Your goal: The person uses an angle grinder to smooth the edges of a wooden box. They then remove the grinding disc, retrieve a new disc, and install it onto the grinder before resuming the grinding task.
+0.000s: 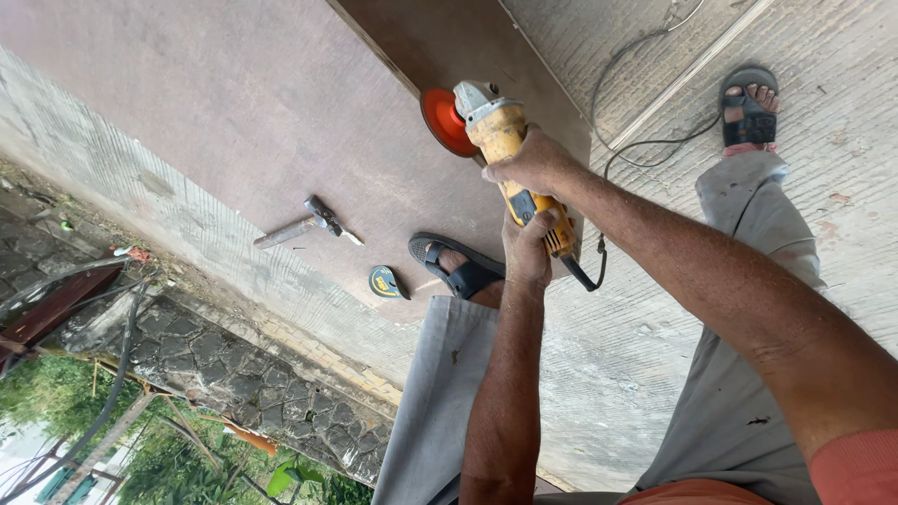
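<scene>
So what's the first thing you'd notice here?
The yellow grinder with its orange disc, held in both hands: the right hand is near the head and the left hand is on the handle. It sits at the edge of a big brown board. A hammer and a tape measure lie on that board.

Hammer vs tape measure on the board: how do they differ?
The metal hammer is long and slim, lying flat at a slant; the blue-and-yellow tape measure is small and rounded. The hammer is grey and lies farther from the sandalled foot; the tape measure sits right beside it. Both rest untouched on the reddish-brown plywood board, while both hands grip the yellow angle grinder.
</scene>
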Motion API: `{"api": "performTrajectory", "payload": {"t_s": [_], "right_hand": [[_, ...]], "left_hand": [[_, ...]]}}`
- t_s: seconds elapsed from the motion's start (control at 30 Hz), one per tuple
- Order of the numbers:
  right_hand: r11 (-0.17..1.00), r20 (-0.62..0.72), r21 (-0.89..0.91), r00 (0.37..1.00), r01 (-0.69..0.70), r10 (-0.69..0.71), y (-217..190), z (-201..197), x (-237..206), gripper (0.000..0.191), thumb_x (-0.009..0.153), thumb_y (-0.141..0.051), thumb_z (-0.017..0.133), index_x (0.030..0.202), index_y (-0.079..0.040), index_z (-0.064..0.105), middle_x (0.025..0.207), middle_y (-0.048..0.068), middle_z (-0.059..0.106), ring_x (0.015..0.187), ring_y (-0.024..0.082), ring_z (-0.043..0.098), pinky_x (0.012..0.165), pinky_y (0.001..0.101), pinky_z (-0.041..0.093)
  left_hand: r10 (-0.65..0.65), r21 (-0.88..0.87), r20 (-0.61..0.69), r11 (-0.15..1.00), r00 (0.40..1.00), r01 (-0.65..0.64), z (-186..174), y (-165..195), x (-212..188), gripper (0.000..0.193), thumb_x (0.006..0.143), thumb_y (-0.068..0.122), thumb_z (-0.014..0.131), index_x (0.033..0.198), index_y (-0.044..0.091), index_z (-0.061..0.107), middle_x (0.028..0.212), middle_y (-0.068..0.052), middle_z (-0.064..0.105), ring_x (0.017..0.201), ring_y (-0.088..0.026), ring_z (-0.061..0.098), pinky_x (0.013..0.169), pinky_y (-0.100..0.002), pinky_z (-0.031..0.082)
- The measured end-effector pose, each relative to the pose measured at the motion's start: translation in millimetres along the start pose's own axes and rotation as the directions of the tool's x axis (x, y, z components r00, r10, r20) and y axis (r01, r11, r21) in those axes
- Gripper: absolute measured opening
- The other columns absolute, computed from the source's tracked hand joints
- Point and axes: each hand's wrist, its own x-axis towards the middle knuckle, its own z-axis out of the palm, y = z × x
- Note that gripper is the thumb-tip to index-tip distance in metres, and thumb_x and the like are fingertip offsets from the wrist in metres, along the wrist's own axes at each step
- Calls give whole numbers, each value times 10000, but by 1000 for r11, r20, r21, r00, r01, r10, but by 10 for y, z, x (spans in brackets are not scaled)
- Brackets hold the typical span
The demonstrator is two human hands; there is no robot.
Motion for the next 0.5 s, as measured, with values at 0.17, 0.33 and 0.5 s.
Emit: {"api": "performTrajectory", "payload": {"t_s": [0.17, 0.33, 0.5], "right_hand": [[999, 13, 51, 1000, -14, 13, 319, 65, -73, 857, 807, -372, 812, 1405, 60, 375, 1155, 200, 675, 989, 261, 744, 816, 399, 642], [1000, 11, 26, 1000, -14, 13, 384, 66, -172, 888, 819, -362, 827, 1416, 81, 341, 1165, 217, 654, 989, 272, 735, 812, 401, 640], [989, -19, 104, 995, 102, -101, -96, -38, -91, 752, 768, -369, 830, 1348, -18, 505, 1119, 122, 718, 912, 205, 745, 785, 379, 635]], "left_hand": [[-13, -18, 29, 1000, 1000, 13, 6, -210, -256, 642, 762, 225, 725, 1295, -34, 478, 1038, -142, 620, 873, -226, 673, 788, -387, 604], [-48, 38, -12, 998, 999, 49, 70, -221, -353, 641, 745, 233, 706, 1292, -7, 476, 1025, -131, 627, 865, -206, 680, 744, -377, 614], [28, 104, 2, 994, 1000, -28, 26, 109, -5, 615, 733, 178, 671, 1277, -42, 488, 1026, -157, 637, 854, -237, 688, 776, -391, 621]]}}
